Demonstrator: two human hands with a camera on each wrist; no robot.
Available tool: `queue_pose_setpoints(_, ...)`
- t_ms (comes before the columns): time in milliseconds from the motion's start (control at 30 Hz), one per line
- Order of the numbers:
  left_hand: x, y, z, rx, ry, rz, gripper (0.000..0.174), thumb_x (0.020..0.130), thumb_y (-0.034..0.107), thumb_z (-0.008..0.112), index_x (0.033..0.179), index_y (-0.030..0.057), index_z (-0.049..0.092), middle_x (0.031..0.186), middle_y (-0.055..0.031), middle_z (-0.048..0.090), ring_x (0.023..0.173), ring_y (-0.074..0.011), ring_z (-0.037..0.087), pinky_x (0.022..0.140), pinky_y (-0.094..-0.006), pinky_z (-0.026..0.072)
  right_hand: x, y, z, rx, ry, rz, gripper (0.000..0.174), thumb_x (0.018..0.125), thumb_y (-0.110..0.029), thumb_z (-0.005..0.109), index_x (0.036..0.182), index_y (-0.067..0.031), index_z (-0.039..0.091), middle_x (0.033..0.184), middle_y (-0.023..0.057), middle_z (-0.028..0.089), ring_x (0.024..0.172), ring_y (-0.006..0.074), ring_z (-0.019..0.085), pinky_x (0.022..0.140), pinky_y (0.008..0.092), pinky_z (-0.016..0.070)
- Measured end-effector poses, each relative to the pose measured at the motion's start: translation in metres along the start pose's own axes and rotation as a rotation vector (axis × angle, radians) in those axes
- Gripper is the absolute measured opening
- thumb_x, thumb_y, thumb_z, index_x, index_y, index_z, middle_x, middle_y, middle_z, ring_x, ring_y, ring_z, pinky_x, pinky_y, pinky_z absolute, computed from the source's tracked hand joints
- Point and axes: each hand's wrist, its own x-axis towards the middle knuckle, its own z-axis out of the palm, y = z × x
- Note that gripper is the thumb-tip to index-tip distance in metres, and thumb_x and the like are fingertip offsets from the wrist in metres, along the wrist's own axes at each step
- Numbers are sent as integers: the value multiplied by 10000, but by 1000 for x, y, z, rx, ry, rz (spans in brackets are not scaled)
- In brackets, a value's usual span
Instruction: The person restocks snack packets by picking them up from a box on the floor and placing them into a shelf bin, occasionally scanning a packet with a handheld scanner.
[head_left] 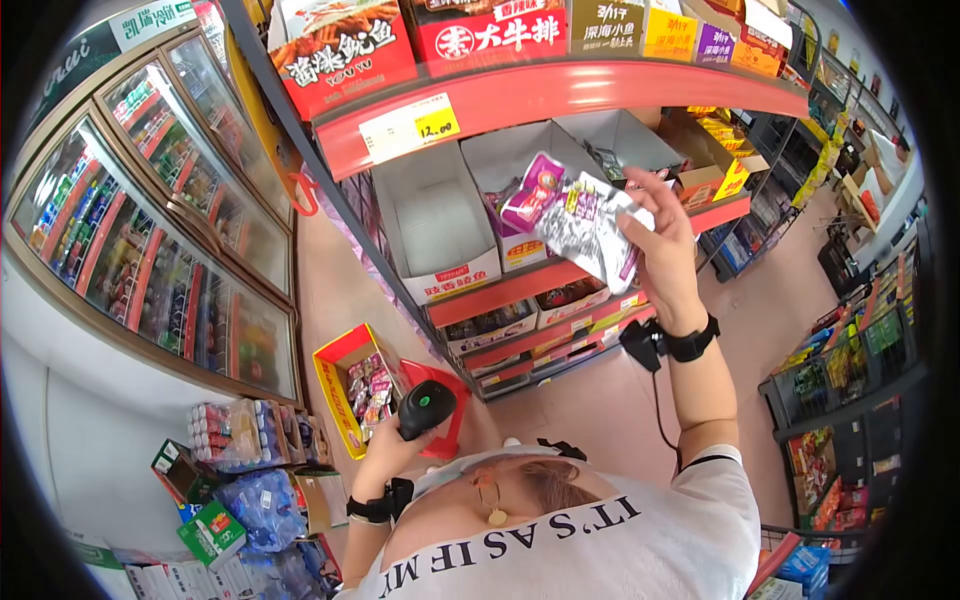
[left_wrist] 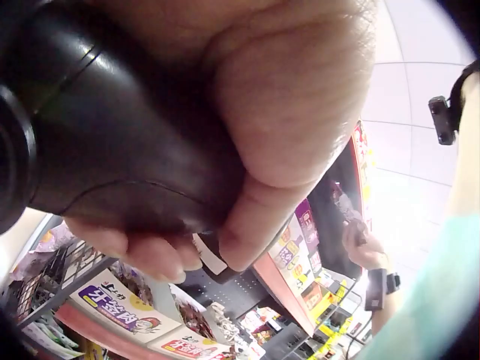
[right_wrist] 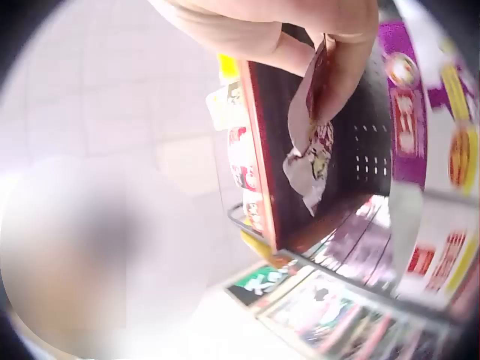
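Note:
My right hand (head_left: 665, 245) pinches silver-and-purple snack packets (head_left: 590, 220) between thumb and fingers, held up in front of the shelf boxes. In the right wrist view a packet (right_wrist: 304, 124) hangs nearly edge-on from the fingertips. Down at the left, my left hand (head_left: 388, 452) grips a black handheld scanner (head_left: 427, 405), its rounded head pointing up. The left wrist view has the scanner (left_wrist: 120, 127) filling the upper left, with fingers wrapped around its body. Behind the packets stand an open white box (head_left: 435, 225) and a box with purple packets inside.
A red shelf (head_left: 560, 95) carries snack boxes on top and a price tag (head_left: 410, 128). On the floor stands a yellow-and-red carton (head_left: 325, 385) of small packets beside a red stool (head_left: 455, 420). Glass-door fridges (head_left: 170, 210) line the left; stocked racks (head_left: 840, 370) stand right.

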Motion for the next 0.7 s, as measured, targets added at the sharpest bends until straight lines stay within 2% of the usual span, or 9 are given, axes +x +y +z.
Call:
queue_pose_setpoints(33,0,0,1,-11,22,66,289,751,133,725,1029,80,666,791,17,621,686,-75,524,658,-244,448,-9,5,-1,126,-5,86,448,809,86,530,1249,30,471,1092,110,601,943,146,594,852,263,468)
queue_pose_setpoints(100,-2,13,-2,-1,1,-35,318,749,127,725,1055,83,652,803,11,622,702,-83,528,669,-252,451,-26,14,0,447,-43,404,486,816,46,523,1294,26,438,1172,126,581,991,177,594,861,281,479)
queue_pose_setpoints(167,-4,30,-4,-33,34,5,280,736,138,722,979,15,659,837,-116,683,761,-161,640,720,-320,496,-51,49,-13,601,-123,571,545,823,-34,530,1343,30,380,1233,132,551,1095,173,556,890,274,471)
queue_pose_setpoints(233,-7,39,-6,-33,55,-33,269,748,140,720,983,24,661,841,-96,684,766,-137,633,722,-310,496,-76,74,-7,864,-192,665,487,849,-23,508,1324,26,410,1217,127,558,1084,178,562,902,295,470)
queue_pose_setpoints(367,-14,46,-15,-141,44,-113,276,778,132,706,1034,44,652,882,-47,681,808,-107,617,758,-281,488,-98,85,18,724,-177,884,414,868,4,501,1280,9,465,1182,110,571,1031,170,577,887,303,476)
queue_pose_setpoints(467,-16,47,-21,-371,75,93,261,804,112,689,1048,36,632,885,-24,666,848,-94,602,791,-273,475,-104,110,25,448,-204,842,325,854,38,544,1177,6,529,1127,92,582,995,160,577,888,302,470)
queue_pose_setpoints(500,-17,51,-21,-318,188,141,247,815,103,681,1042,30,616,852,-23,651,805,-101,605,757,-269,483,-106,122,28,448,-226,872,325,854,38,544,1177,6,529,1127,92,582,995,160,577,888,302,470)
queue_pose_setpoints(633,-16,59,-23,-551,272,61,259,804,63,687,1045,28,597,812,-14,616,720,-97,588,664,-245,476,-111,151,52,337,-335,816,310,842,48,539,1149,5,537,1071,67,584,960,132,564,876,276,454)
queue_pose_setpoints(700,-12,51,-18,-421,390,141,296,778,48,711,1050,34,594,782,13,586,673,-86,568,633,-246,463,-113,159,69,278,-345,774,298,838,49,540,1132,3,534,1037,53,575,944,120,550,862,260,441)
